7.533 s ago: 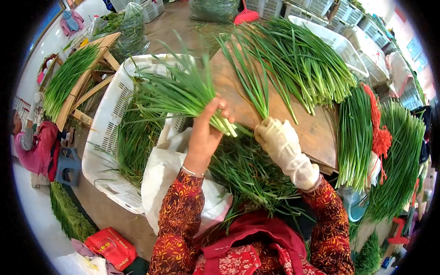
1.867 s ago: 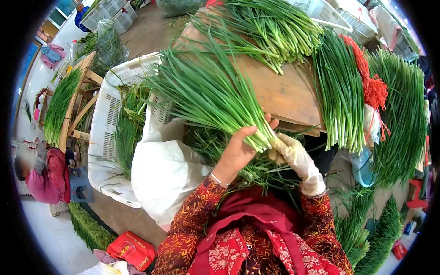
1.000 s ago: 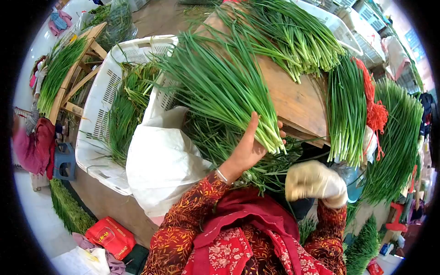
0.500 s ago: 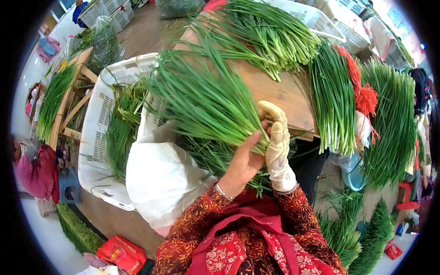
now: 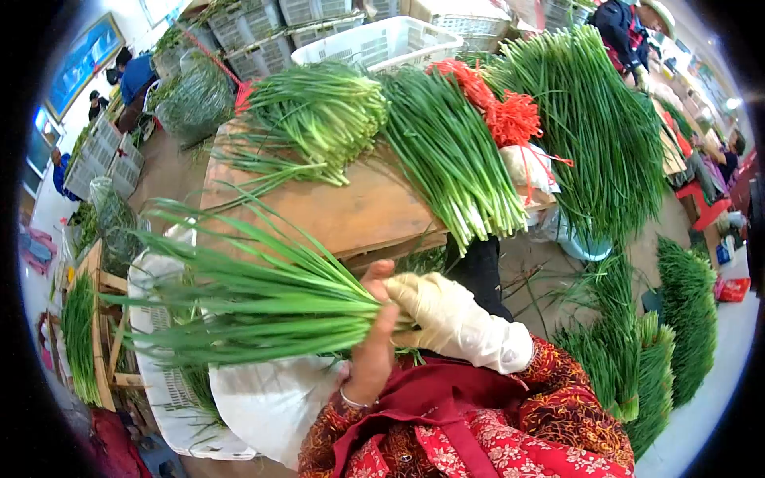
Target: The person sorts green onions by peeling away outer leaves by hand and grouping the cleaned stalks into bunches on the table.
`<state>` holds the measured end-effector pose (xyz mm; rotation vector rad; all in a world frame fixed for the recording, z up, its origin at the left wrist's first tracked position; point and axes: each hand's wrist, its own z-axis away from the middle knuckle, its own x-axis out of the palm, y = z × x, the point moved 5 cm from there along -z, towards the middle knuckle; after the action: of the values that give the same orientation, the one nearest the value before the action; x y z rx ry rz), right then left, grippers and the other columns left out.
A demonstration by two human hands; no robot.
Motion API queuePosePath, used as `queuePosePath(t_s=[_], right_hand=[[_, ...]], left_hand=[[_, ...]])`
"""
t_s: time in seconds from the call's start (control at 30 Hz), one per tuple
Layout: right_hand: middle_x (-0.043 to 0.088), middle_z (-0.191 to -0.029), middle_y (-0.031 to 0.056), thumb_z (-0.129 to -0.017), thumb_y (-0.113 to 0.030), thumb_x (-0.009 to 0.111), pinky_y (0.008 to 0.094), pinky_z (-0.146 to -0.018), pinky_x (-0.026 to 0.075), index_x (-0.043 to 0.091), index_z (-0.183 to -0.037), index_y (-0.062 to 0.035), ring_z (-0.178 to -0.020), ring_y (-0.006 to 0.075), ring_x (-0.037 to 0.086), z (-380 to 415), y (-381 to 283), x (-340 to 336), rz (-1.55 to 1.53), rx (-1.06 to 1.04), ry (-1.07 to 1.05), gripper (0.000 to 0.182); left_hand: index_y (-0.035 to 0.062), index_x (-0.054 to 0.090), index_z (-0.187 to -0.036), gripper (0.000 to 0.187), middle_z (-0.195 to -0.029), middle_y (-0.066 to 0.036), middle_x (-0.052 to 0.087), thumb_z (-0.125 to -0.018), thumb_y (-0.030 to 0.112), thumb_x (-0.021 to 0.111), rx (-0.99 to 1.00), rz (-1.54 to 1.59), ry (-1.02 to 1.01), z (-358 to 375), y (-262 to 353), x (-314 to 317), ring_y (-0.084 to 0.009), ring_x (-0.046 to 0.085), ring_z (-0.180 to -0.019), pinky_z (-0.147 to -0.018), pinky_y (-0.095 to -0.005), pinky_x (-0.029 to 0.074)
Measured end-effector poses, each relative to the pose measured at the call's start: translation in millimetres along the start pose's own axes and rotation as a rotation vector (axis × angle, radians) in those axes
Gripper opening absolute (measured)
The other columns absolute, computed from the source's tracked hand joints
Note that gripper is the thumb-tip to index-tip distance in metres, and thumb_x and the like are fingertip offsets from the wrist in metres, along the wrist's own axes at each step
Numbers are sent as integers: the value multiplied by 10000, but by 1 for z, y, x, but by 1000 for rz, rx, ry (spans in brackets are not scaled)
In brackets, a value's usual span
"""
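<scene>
A loose bunch of garlic chives (image 5: 271, 299) is in my hands, its leaves fanning out to the left and its stem ends to the right. My bare left hand (image 5: 372, 338) is wrapped round it near the stems, thumb up. My right hand (image 5: 454, 319), in a cream glove, closes on the stem ends, which its fingers mostly hide. Below the leaves lies a white sack (image 5: 275, 398). Just beyond my hands stands a wooden board (image 5: 366, 211) with a pile of chives (image 5: 319, 119) and a neater bundle (image 5: 454, 151) on it.
Red ties (image 5: 510, 119) lie between the bundle and a larger stack of chives (image 5: 582, 127). A white crate (image 5: 155, 382) stands at left, another crate (image 5: 382, 48) behind the board. More chives (image 5: 685, 319) lie on the floor at right. A co-worker (image 5: 625, 36) is at far right.
My view has turned right, so the board and bundles appear further left. The bunch has tilted from slanting upward to nearly level. My gloved hand has turned from upright to pointing left across the stems.
</scene>
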<state>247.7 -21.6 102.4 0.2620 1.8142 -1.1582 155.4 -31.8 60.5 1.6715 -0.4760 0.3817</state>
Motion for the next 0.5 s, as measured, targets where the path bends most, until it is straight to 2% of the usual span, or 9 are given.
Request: queuePosePath(t_s=[0.07, 0.13, 0.17, 0.2, 0.27, 0.3, 0.37, 0.43, 0.5], right_hand=[[550, -971, 134, -634, -254, 684, 397, -714, 453, 445, -1070, -63, -829, 338, 550, 9, 10, -1, -51, 26, 32, 533], [578, -891, 156, -651, -264, 670, 421, -676, 461, 454, -1045, -61, -790, 354, 562, 17, 24, 1, -128, 164, -4, 494], [593, -783, 165, -672, -282, 651, 426, -632, 468, 459, -1027, -59, -733, 358, 573, 21, 26, -6, -137, 142, 76, 461], [593, -783, 165, -672, -282, 651, 426, -632, 468, 459, -1027, -59, -733, 358, 573, 26, 30, -8, -145, 140, 85, 461], [594, -744, 163, -678, -281, 638, 420, -606, 472, 462, -1015, -54, -694, 346, 584, 35, 41, -13, -162, 124, 151, 443], [590, -701, 154, -697, -322, 640, 424, -577, 469, 451, -1021, -49, -658, 343, 586, 37, 48, -14, -158, 145, 153, 464], [592, -709, 159, -707, -348, 640, 420, -577, 470, 444, -1023, -49, -665, 341, 589, 43, 55, -27, -191, 207, 160, 478], [595, -727, 176, -733, -429, 631, 404, -571, 476, 425, -1057, -49, -677, 344, 596, 47, 55, -48, -244, 305, 217, 540], [598, -725, 178, -736, -429, 631, 404, -564, 478, 422, -1074, -48, -667, 345, 598, 47, 64, -60, -249, 363, 259, 551]], left_hand=[[104, 440, -953, 259, -1225, -81, 388, -758, 134, 607, -52, -85, 2, 4, -8, 3, -214, 345, -1188, -1023, -367, 236], [105, 439, -955, 260, -1201, -89, 410, -756, 129, 605, -38, -143, -61, -2, -4, 21, -223, 361, -1176, -1023, -381, 231], [106, 439, -957, 261, -1176, -98, 433, -755, 124, 603, -25, -182, -111, -7, -3, 30, -232, 377, -1163, -1022, -394, 225], [106, 439, -957, 261, -1176, -98, 433, -755, 124, 603, -26, -194, -116, -12, -3, 34, -232, 377, -1163, -1022, -394, 225], [104, 442, -963, 280, -1108, -112, 485, -746, 149, 614, -3, -269, -369, -22, -5, 52, -257, 390, -1158, -1023, -427, 211], [101, 440, -958, 309, -1066, -124, 518, -731, 185, 632, -109, -209, -395, -27, -5, 61, -277, 381, -1172, -1023, -452, 208], [80, 368, -1163, 548, -1120, -121, 502, -724, 222, 662, -151, 13, -535, -43, -15, 69, -290, 353, -1205, -1031, -435, 216], [90, 249, -1267, 714, -1148, -103, 496, -719, 255, 676, -190, 193, -626, -60, -22, 83, -293, 371, -1195, -1020, -429, 253], [101, 131, -1371, 883, -1177, -84, 490, -713, 288, 690, -220, 373, -702, -81, -33, 99, -295, 389, -1184, -1009, -423, 290]])
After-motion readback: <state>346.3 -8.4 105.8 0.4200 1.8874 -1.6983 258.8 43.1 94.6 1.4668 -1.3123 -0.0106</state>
